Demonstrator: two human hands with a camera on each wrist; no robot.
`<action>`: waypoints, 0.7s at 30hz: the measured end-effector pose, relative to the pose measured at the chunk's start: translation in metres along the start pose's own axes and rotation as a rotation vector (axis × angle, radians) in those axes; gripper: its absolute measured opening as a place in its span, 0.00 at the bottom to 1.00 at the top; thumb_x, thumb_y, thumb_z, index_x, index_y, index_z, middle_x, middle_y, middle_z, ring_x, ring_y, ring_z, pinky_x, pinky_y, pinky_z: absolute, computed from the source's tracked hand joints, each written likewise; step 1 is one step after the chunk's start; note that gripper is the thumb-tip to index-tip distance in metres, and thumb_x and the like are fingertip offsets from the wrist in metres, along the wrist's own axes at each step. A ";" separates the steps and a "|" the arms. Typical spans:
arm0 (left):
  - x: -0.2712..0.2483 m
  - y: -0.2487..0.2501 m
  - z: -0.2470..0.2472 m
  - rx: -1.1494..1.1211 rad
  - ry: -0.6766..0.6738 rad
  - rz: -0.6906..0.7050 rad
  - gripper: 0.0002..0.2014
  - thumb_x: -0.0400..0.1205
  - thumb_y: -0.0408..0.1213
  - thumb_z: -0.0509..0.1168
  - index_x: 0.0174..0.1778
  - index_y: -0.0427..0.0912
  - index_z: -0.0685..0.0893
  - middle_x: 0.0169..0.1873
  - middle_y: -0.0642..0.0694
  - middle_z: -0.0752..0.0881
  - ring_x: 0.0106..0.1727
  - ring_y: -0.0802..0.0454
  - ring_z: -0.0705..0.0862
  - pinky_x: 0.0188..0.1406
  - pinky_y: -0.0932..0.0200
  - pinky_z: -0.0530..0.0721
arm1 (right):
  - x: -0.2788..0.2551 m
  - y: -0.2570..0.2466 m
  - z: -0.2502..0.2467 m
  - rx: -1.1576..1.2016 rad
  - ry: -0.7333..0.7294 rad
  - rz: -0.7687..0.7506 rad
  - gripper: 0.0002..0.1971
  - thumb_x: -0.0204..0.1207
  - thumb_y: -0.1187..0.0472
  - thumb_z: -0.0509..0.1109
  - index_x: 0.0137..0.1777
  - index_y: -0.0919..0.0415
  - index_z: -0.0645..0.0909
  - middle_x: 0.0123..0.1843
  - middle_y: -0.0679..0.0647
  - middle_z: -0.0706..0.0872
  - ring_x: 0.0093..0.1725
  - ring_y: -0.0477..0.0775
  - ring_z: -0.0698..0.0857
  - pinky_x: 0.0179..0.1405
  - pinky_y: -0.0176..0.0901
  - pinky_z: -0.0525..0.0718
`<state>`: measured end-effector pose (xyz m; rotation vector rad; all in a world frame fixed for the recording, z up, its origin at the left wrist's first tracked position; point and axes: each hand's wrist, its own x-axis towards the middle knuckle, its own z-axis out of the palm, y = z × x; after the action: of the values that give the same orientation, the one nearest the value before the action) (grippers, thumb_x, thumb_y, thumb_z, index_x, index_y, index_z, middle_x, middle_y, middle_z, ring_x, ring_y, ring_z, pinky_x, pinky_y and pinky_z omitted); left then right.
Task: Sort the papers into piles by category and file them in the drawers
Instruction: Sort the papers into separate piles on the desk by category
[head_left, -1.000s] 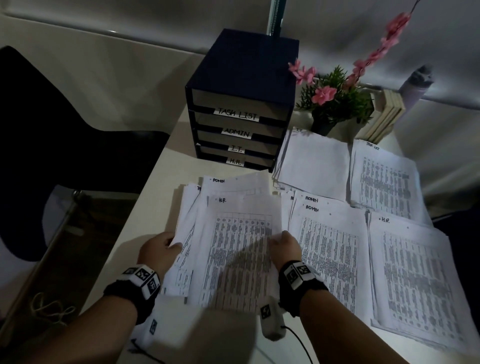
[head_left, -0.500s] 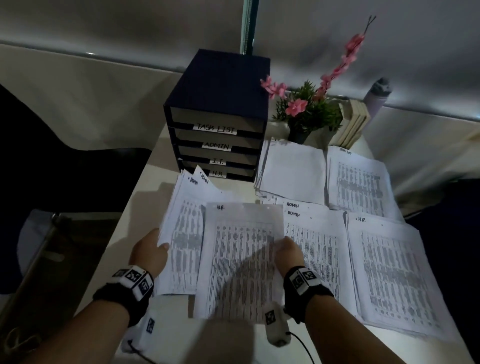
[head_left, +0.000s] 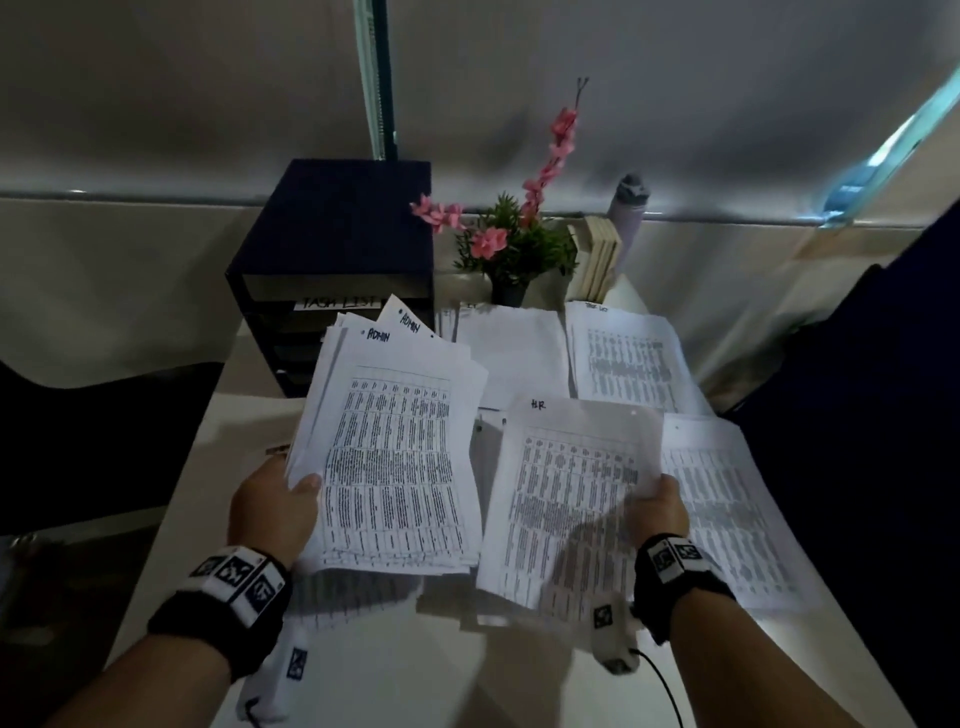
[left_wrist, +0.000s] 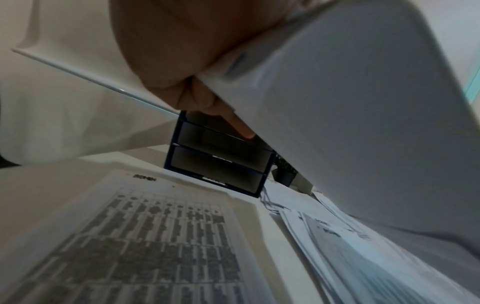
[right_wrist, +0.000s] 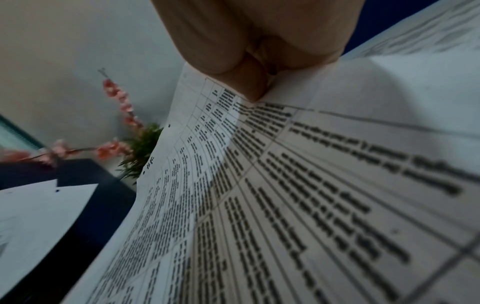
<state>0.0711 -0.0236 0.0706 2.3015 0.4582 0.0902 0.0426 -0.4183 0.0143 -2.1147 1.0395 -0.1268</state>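
My left hand (head_left: 280, 499) grips a thick stack of printed papers (head_left: 395, 457) by its left edge, lifted off the table; the top sheet is marked ADMIN. From the left wrist view the stack (left_wrist: 350, 123) shows its underside, with my fingers (left_wrist: 239, 123) beneath it. My right hand (head_left: 662, 506) pinches a single sheet marked H.R. (head_left: 566, 493) at its right edge, held above the piles; in the right wrist view the fingers (right_wrist: 254, 82) clamp that sheet (right_wrist: 285, 195). The dark blue drawer unit (head_left: 337, 244) stands at the back left, its labelled drawers partly hidden by the stack.
Sorted piles lie on the white table (head_left: 415, 675): one at back centre (head_left: 514, 358), one at back right (head_left: 628, 358), one under the right hand (head_left: 737, 519). A potted plant with pink flowers (head_left: 514, 249), books (head_left: 597, 260) and a bottle (head_left: 628, 202) stand behind.
The left hand has lifted the paper stack up off the table. The right hand has carried the H.R. sheet to the right, away from the stack.
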 end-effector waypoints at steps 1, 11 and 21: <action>-0.003 0.007 0.006 -0.016 -0.008 0.005 0.10 0.79 0.32 0.67 0.55 0.33 0.84 0.49 0.33 0.87 0.48 0.37 0.84 0.51 0.52 0.79 | 0.010 0.007 -0.010 0.005 0.016 0.011 0.12 0.78 0.66 0.62 0.61 0.66 0.73 0.49 0.70 0.81 0.42 0.66 0.79 0.42 0.46 0.73; -0.044 0.065 0.089 -0.117 -0.031 -0.129 0.12 0.79 0.31 0.69 0.56 0.28 0.83 0.52 0.31 0.87 0.54 0.36 0.85 0.53 0.52 0.78 | 0.111 0.061 -0.104 -0.137 0.005 0.064 0.15 0.79 0.59 0.62 0.64 0.65 0.71 0.56 0.73 0.83 0.49 0.72 0.83 0.43 0.49 0.76; -0.100 0.088 0.167 -0.278 -0.101 -0.326 0.07 0.77 0.33 0.72 0.50 0.42 0.84 0.47 0.42 0.88 0.51 0.40 0.87 0.57 0.47 0.84 | 0.160 0.072 -0.119 -0.381 0.010 -0.180 0.34 0.72 0.57 0.73 0.77 0.57 0.65 0.73 0.68 0.70 0.69 0.73 0.72 0.67 0.66 0.73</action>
<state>0.0383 -0.2295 0.0244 1.9250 0.7144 -0.1160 0.0568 -0.6297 0.0131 -2.5542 0.9334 -0.0274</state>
